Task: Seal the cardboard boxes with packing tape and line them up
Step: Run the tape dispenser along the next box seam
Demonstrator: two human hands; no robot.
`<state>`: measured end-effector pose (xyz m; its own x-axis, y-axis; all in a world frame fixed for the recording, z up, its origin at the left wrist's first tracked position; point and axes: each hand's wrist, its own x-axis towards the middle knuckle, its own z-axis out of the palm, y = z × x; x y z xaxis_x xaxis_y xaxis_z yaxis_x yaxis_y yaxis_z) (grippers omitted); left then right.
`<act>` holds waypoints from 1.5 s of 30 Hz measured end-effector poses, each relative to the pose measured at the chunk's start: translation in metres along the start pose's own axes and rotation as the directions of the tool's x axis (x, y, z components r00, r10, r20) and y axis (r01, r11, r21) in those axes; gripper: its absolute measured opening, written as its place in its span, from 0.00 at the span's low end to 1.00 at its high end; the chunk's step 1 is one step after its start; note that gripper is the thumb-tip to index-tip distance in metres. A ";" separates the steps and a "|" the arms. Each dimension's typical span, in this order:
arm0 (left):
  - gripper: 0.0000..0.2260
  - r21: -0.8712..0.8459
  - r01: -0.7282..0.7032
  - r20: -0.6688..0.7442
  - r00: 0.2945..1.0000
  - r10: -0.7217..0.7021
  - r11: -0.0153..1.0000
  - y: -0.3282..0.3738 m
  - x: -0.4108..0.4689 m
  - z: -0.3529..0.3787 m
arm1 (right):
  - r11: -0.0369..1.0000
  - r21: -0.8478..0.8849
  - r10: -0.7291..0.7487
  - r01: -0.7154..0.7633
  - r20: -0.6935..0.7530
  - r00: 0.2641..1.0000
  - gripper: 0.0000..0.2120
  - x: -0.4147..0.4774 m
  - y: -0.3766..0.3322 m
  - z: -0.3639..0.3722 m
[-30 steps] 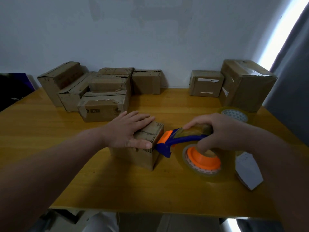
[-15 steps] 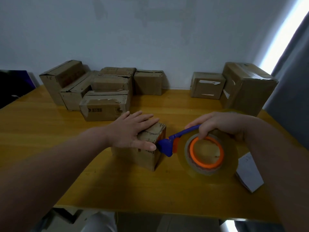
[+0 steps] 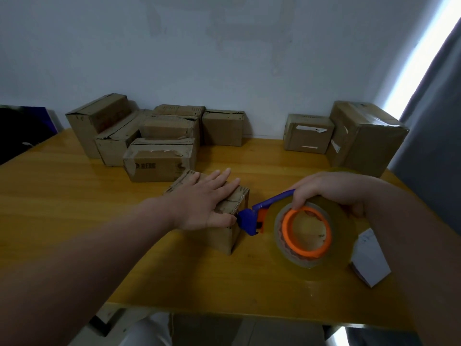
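Note:
A small cardboard box (image 3: 225, 237) sits in the middle of the wooden table (image 3: 74, 211). My left hand (image 3: 202, 203) presses flat on its top, fingers straight. My right hand (image 3: 324, 189) grips a tape dispenser (image 3: 299, 231) with a blue handle, orange core and a large clear tape roll. The dispenser's blue head touches the box's right top edge, beside my left thumb.
Several cardboard boxes (image 3: 159, 161) cluster at the back left by the wall. Two more boxes (image 3: 308, 133) (image 3: 364, 138) stand at the back right. A white folded carton (image 3: 369, 260) lies right of the dispenser. The table's front edge is near me.
My right hand has turned the dispenser so the roll faces up toward me, and its head has dropped against the box's right edge. My left hand stays on the box.

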<state>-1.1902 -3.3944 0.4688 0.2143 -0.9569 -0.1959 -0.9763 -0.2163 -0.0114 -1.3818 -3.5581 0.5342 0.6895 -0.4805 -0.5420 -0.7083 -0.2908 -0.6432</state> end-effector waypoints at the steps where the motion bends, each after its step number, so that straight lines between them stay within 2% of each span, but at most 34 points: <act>1: 0.46 0.005 0.000 -0.007 1.000 0.000 1.000 0.002 -0.001 0.000 | 1.000 0.009 -0.001 0.001 -0.009 1.000 0.14 0.000 0.001 0.001; 5: 0.44 -0.004 0.021 -0.029 0.999 -0.021 1.000 0.011 -0.005 -0.001 | 1.000 0.001 0.019 -0.019 -0.012 1.000 0.08 -0.004 -0.001 0.002; 8: 0.38 -0.033 0.038 -0.047 0.998 -0.039 0.999 0.019 -0.008 0.000 | 0.986 -0.165 0.020 -0.026 -0.038 0.999 0.14 -0.005 -0.002 0.003; 11: 0.32 -0.055 0.025 -0.064 0.998 -0.028 0.998 0.026 -0.010 0.003 | 0.961 -0.278 -0.047 0.009 -0.130 0.990 0.16 -0.001 0.003 0.004; 14: 0.28 -0.114 -0.031 -0.088 0.996 0.021 0.993 0.031 -0.014 0.000 | 0.973 -0.224 -0.108 0.057 -0.222 0.969 0.18 0.006 0.012 0.005; 18: 0.28 -0.260 -0.085 -0.118 0.991 0.056 0.962 0.034 -0.022 -0.006 | 0.962 -0.250 -0.207 0.107 -0.418 0.885 0.28 0.024 0.026 0.015; 19: 0.29 -0.264 -0.048 -0.158 0.987 0.006 0.963 0.033 -0.023 -0.006 | 0.967 -0.223 -0.221 0.127 -0.476 0.851 0.30 0.029 0.029 0.020; 21: 0.36 -0.237 0.137 -0.200 0.962 -0.186 0.962 0.026 -0.020 -0.006 | 0.968 -0.149 -0.250 0.201 -0.581 0.775 0.31 0.039 0.035 0.031; 23: 0.47 -0.205 0.338 -0.136 0.920 -0.369 0.919 0.014 -0.014 -0.007 | 0.951 -0.109 -0.288 0.289 -0.650 0.703 0.32 0.049 0.039 0.042; 25: 0.54 -0.154 0.416 -0.048 0.903 -0.427 0.896 0.005 -0.010 -0.006 | 0.937 -0.092 -0.304 0.336 -0.684 0.663 0.32 0.056 0.043 0.051; 31: 0.56 -0.086 0.412 0.051 0.911 -0.409 0.907 0.015 -0.002 -0.005 | 0.934 -0.103 -0.299 0.342 -0.748 0.592 0.31 0.062 0.048 0.062; 37: 0.38 -0.096 0.334 0.023 0.942 -0.333 0.938 0.036 0.000 -0.003 | 0.920 -0.137 -0.332 0.367 -0.768 0.548 0.31 0.062 0.052 0.067; 43: 0.46 -0.099 0.298 0.023 0.954 -0.298 0.949 0.056 0.001 -0.004 | 0.926 -0.146 -0.325 0.349 -0.778 0.537 0.39 0.062 0.057 0.071; 45: 0.45 -0.082 0.274 0.034 0.962 -0.272 0.958 0.056 0.001 -0.007 | 0.933 -0.135 -0.308 0.333 -0.776 0.550 0.41 0.061 0.059 0.071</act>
<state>-1.2448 -3.4089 0.4746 0.4710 -0.8545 -0.2190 -0.8739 -0.4858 0.0159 -1.3703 -3.5461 0.4249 0.4802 -0.8167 0.3200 -0.4516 -0.5429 -0.7080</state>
